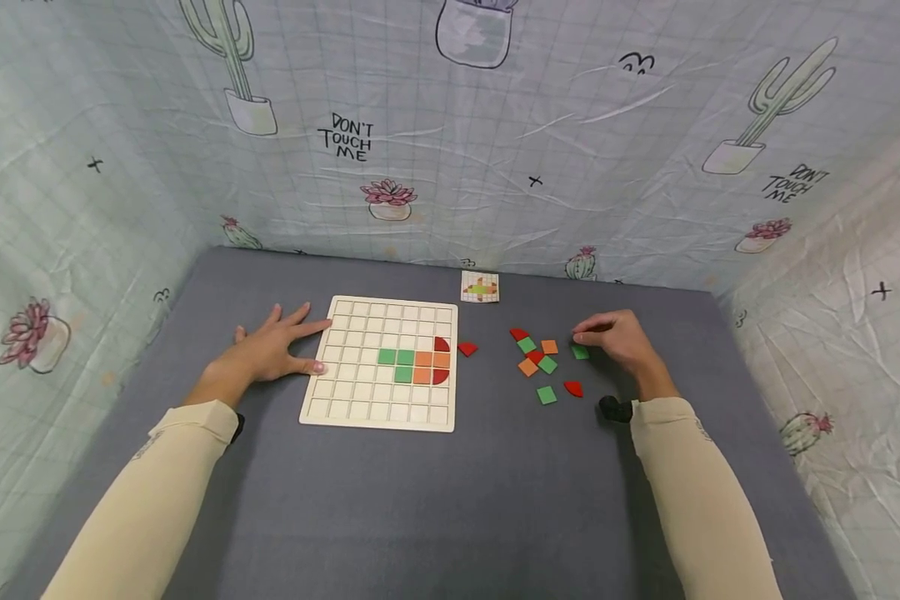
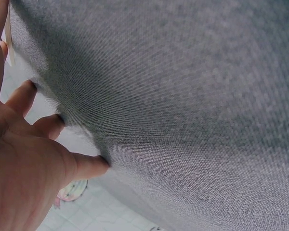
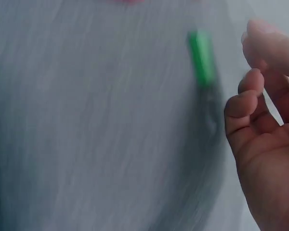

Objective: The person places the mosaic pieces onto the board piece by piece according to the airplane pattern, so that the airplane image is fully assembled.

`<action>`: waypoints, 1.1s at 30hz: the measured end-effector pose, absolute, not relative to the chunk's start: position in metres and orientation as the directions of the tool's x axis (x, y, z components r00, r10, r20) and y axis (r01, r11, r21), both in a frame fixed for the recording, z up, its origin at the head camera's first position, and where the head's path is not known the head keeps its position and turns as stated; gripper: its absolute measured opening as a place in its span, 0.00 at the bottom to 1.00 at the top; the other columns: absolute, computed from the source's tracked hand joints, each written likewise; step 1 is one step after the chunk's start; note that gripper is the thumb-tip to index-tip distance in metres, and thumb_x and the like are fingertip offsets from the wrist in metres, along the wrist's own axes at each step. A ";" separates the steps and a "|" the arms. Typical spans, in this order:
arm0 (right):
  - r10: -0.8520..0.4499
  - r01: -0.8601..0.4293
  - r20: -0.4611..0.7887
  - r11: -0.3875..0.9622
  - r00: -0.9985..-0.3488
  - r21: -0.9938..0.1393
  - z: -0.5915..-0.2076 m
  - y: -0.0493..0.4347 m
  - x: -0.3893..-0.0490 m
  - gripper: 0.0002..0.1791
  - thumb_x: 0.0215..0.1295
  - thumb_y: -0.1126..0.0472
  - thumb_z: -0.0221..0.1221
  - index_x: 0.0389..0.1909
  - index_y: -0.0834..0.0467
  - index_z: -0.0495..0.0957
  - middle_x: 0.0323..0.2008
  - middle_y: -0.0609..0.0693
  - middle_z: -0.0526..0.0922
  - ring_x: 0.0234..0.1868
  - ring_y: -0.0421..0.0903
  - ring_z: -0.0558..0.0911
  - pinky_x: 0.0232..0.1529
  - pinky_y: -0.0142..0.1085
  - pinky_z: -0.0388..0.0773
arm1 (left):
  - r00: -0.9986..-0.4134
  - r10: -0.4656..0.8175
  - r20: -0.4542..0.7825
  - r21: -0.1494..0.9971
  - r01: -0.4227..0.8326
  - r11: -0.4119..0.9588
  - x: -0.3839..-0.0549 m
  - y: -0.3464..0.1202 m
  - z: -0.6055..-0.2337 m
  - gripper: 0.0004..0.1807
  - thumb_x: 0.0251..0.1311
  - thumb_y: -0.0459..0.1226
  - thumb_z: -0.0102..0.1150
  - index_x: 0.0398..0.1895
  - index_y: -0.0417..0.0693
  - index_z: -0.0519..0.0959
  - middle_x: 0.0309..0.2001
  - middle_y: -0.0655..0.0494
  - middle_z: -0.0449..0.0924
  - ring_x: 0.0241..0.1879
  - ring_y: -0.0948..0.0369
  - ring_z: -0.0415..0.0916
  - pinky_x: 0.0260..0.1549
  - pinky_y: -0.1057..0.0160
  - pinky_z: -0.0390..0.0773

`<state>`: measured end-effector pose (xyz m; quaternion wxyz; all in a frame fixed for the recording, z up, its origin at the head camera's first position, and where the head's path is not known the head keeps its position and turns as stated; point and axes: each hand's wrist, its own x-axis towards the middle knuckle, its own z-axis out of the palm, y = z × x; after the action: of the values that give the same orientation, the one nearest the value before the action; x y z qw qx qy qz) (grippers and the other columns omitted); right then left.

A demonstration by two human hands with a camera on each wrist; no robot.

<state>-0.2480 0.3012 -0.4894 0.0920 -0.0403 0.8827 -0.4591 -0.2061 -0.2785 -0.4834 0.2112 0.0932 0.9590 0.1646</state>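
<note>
My left hand [image 1: 270,346] is spread beside a pale square grid board [image 1: 345,392], its thumb resting on the left edge and a finger at the rim. On the board's right half lie several green squares [image 1: 405,357], orange squares [image 1: 423,359] and two red quarter-round tiles [image 1: 441,344]. My right hand [image 1: 617,337] is low over the table with curled fingers, thumb and forefinger tips together. No tile shows between them. A loose green tile [image 1: 581,352] lies just below those fingertips; the right wrist view shows this green tile [image 3: 201,57] blurred, apart from the fingers.
Loose red, green and orange tiles [image 1: 546,395] are scattered right of the board; one red tile [image 1: 467,349] lies close to its right edge. A small pattern card [image 1: 480,287] lies at the back. Printed cloth [image 1: 450,167] hangs around the grey table [image 1: 420,517].
</note>
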 end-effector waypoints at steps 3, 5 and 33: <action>-0.139 0.051 -0.154 0.559 -0.978 -0.828 -0.494 0.319 -0.245 0.17 0.66 0.65 0.70 0.51 0.72 0.86 0.37 0.41 0.90 0.37 0.33 0.82 0.43 0.30 0.81 | -0.891 0.251 -0.379 0.354 0.111 0.929 -0.207 -0.277 -0.484 0.55 0.56 0.69 0.66 0.84 0.69 0.54 0.86 0.43 0.36 0.83 0.30 0.27 0.63 0.11 0.33; -0.146 0.070 -0.177 0.542 -0.973 -0.838 -0.496 0.326 -0.244 0.18 0.66 0.67 0.69 0.54 0.73 0.84 0.38 0.41 0.90 0.37 0.33 0.82 0.43 0.29 0.82 | -0.891 0.250 -0.379 0.353 0.111 0.929 -0.206 -0.278 -0.484 0.55 0.56 0.70 0.65 0.84 0.69 0.54 0.86 0.43 0.36 0.83 0.31 0.27 0.63 0.11 0.34; -0.349 -0.181 -0.160 0.764 -0.924 -0.620 -0.495 0.325 -0.247 0.14 0.59 0.65 0.75 0.44 0.64 0.86 0.38 0.58 0.83 0.35 0.44 0.75 0.34 0.33 0.74 | -0.889 0.252 -0.384 0.354 0.110 0.929 -0.207 -0.278 -0.482 0.54 0.57 0.69 0.65 0.84 0.68 0.54 0.87 0.44 0.35 0.83 0.31 0.26 0.63 0.11 0.34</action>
<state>-0.2473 0.3246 -0.4952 0.1339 -0.1425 0.9294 -0.3129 -0.2070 -0.2782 -0.4816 0.2163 0.0943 0.9579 0.1636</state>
